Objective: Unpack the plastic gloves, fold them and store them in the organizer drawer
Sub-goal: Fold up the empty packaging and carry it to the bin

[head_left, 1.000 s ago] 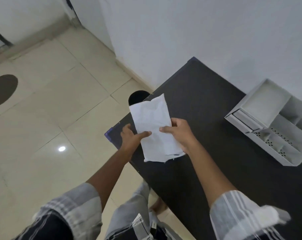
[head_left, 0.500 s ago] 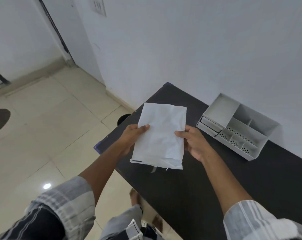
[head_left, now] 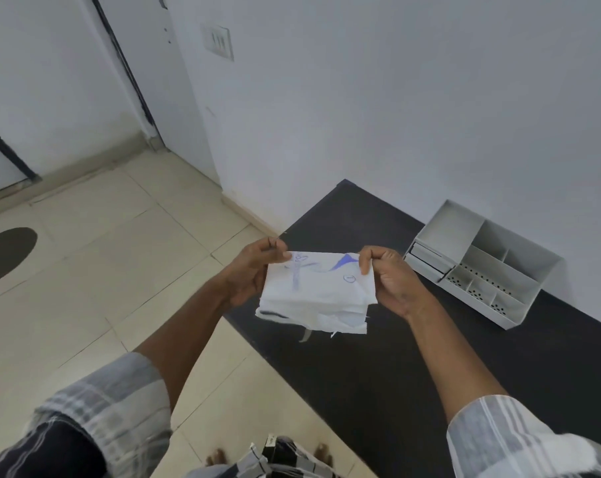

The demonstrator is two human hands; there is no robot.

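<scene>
White packet (head_left: 314,294) pinched, blue print blurred

Both arms reach forward, sleeves at the elbows, as the left hand (head_left: 254,270) and right hand (head_left: 394,281) pinch the top corners of a white packet (head_left: 316,294) between thumb and fingers, holding it up between them, palms facing each other

A dark table (head_left: 378,374) against the wall bears a white organizer (head_left: 481,267).
</scene>
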